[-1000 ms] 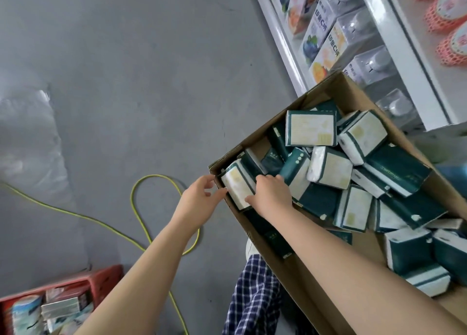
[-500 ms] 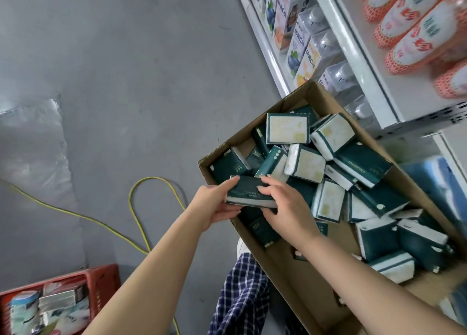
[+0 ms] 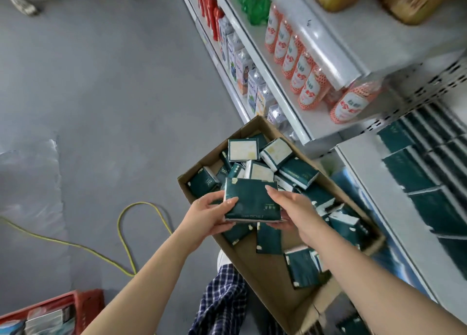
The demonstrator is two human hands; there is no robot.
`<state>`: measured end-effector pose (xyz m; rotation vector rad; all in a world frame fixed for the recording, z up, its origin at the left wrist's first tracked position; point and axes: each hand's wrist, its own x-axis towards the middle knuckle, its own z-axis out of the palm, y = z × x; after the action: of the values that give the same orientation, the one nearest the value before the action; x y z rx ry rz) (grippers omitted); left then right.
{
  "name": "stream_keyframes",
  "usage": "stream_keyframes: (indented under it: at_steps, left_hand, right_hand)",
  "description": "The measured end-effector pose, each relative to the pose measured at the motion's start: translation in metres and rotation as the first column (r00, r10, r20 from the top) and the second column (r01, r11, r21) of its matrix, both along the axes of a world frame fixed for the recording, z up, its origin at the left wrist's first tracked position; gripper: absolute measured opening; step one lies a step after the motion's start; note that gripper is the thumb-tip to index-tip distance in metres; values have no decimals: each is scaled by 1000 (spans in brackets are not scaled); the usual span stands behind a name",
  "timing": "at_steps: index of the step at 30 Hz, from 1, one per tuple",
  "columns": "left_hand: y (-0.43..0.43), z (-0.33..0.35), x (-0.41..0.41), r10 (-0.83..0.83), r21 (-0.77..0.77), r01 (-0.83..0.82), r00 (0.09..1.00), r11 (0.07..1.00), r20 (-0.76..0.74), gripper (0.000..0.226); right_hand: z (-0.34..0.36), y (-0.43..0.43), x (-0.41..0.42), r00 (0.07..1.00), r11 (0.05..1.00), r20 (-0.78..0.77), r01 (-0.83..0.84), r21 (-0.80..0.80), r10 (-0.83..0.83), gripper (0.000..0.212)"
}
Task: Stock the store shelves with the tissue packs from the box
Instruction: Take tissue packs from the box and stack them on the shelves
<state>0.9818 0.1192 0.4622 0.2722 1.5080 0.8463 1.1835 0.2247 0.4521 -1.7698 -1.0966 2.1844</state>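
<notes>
Tissue pack (image 3: 252, 199) gripped between left hand (image 3: 206, 214) and right hand (image 3: 294, 208), above box (image 3: 273, 279)

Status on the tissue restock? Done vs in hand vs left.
Done: a row of dark green packs already sits on the lower shelf at right. In hand: one tissue pack, held over the box between the left hand and right hand, not yet shelved. Left: many loose packs still lie jumbled in the box, so plenty remains.
</notes>
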Motion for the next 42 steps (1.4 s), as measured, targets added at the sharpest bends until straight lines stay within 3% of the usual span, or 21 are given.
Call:
stream_keyframes:
  at_steps: [5, 12, 17, 21, 25, 30, 36, 42]
  left_hand:
    - [14, 67, 22, -74, 15, 76, 991, 997, -114, 39]
    - [0, 142, 57, -63, 114, 96, 963, 989, -263, 31]
    - [0, 194, 77, -143, 194, 219, 929, 956, -342, 30]
    - [9, 230, 89, -119, 267, 241, 908, 933, -402, 33]
    - [16, 252, 105, -72, 333, 216, 916, 918, -395, 38]
    - [19, 265, 134, -103, 379, 251, 923, 891, -370, 58]
    - [57, 322, 173, -138, 506, 336, 911, 794, -389, 42]
    - [90, 367, 217, -201, 575, 463, 865, 675, -460, 46]
  right_hand:
    - [67, 9, 42, 998, 999, -69, 7, 52, -3, 76]
    - [154, -2, 82, 990, 979, -135, -9, 206, 37, 61]
    - [207, -1, 109, 982, 958, -183, 8, 286, 46, 31]
    - [243, 2, 129, 977, 940, -210, 43, 338, 30, 31]
    - [275, 0, 152, 975, 942, -220, 36, 334, 41, 44]
    - [307, -4, 190, 986, 895, -132, -32, 444, 100, 25]
    - [369, 5, 240, 991, 785, -130, 72, 615, 10, 32]
    - [403, 5, 284, 976, 721, -196, 201, 663, -92, 31]
